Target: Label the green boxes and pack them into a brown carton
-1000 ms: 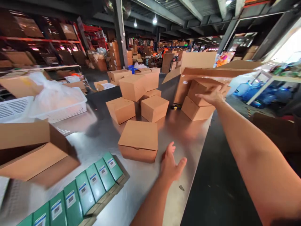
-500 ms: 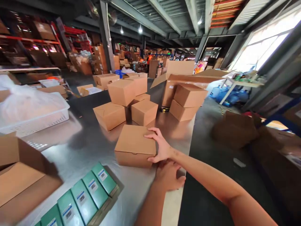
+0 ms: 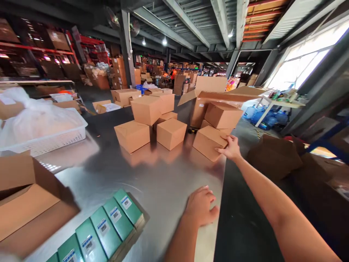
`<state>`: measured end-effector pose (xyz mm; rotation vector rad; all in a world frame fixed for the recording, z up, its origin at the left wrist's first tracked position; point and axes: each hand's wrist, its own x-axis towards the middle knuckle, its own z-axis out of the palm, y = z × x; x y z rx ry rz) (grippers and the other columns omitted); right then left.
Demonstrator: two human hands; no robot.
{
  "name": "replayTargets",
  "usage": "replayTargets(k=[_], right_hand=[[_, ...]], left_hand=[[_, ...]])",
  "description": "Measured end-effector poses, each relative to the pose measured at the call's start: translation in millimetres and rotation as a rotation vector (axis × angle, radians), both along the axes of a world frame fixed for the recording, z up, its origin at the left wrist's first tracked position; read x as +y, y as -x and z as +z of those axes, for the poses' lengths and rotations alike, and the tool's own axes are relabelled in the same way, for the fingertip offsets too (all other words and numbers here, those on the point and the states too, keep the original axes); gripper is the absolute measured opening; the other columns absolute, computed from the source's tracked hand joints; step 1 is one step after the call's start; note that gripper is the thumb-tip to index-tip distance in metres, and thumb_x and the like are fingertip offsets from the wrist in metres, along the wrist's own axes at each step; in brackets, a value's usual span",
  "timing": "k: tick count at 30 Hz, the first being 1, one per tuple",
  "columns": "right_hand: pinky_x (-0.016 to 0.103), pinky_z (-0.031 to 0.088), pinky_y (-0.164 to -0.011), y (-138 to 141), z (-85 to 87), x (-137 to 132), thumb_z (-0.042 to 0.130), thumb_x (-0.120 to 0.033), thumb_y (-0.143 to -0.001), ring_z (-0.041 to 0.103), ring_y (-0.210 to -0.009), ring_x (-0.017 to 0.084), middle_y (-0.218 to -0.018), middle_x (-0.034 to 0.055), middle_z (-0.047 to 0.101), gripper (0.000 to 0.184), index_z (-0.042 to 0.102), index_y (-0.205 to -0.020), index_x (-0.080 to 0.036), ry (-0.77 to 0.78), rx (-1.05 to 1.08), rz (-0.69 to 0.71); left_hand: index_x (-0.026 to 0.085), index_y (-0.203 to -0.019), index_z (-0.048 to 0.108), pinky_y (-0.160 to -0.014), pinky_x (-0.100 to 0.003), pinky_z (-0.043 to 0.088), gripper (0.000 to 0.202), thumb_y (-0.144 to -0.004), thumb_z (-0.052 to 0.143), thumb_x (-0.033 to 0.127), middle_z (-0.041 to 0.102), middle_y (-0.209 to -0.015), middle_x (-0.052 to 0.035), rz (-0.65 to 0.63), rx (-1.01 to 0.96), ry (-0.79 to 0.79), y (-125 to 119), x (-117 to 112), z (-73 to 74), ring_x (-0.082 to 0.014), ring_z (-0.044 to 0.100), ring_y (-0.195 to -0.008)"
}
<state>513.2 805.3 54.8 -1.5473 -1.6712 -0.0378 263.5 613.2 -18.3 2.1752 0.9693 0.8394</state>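
Observation:
My right hand (image 3: 231, 148) grips the right end of a closed brown cardboard box (image 3: 207, 142), thumb on the near side and fingers on top. That box sits by the table's right edge, in front of two stacked cardboard boxes (image 3: 222, 115). Lower down, my left hand (image 3: 201, 206) is over the metal tabletop near the same edge, loosely curled with the thumb apart and nothing visible in it. A row of green boxes (image 3: 110, 218) with white labels lies to its left.
Several closed cardboard boxes (image 3: 132, 136) are grouped mid-table. Behind the right stack stands a large open carton (image 3: 197, 109). At left are an open cardboard box (image 3: 29, 207) and a white plastic basket (image 3: 60, 136) holding a plastic bag. The steel table (image 3: 152, 185) ends at right.
The cardboard box has moved forward and right with my right hand, from the near middle to the front of the stacked boxes. My left hand stays near the table's edge.

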Motion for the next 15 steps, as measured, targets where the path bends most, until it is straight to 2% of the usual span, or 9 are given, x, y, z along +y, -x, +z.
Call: replayTargets(k=[4,7,12,15], right_hand=[[0.057,0.032,-0.110,-36,3.2,5,0.077,-0.071,-0.042,0.042,-0.127,0.042,-0.128,0.0188,0.043,0.087,0.061,-0.110,-0.019,0.031,-0.017,0.084],[0.050,0.034,-0.111,-46,6.0,3,0.079,-0.067,-0.044,0.045,-0.127,0.037,-0.130,0.0171,0.047,0.084,0.060,-0.110,-0.020,0.074,-0.069,0.108],[0.047,0.041,-0.105,-26,6.4,-13,0.078,-0.065,-0.055,0.047,-0.126,0.032,-0.138,0.0195,0.042,0.088,0.050,-0.123,-0.015,0.080,-0.144,-0.047],[0.044,0.043,-0.101,-4,16.0,-32,0.077,-0.067,-0.056,0.047,-0.125,0.032,-0.140,0.0208,0.039,0.093,0.046,-0.128,-0.015,0.088,-0.173,-0.124]], left_hand=[[0.016,-0.098,0.073,-0.112,-0.038,0.042,0.025,-0.075,0.064,0.025,0.071,-0.115,-0.0113,0.012,0.001,0.014,-1,3,-1.9,-0.0256,0.054,-0.128],[0.017,-0.093,0.073,-0.110,-0.039,0.043,0.021,-0.076,0.063,0.024,0.071,-0.114,-0.0111,0.027,-0.009,0.011,-1,2,-1.3,-0.0263,0.056,-0.125],[0.020,-0.086,0.072,-0.103,-0.042,0.049,0.016,-0.076,0.060,0.018,0.073,-0.103,-0.0088,0.022,-0.001,-0.063,-3,0,8.0,-0.0274,0.061,-0.116],[0.017,-0.091,0.072,-0.102,-0.047,0.050,0.021,-0.079,0.056,0.017,0.072,-0.107,-0.0128,0.083,0.051,-0.099,-1,-17,23.3,-0.0308,0.061,-0.116]])
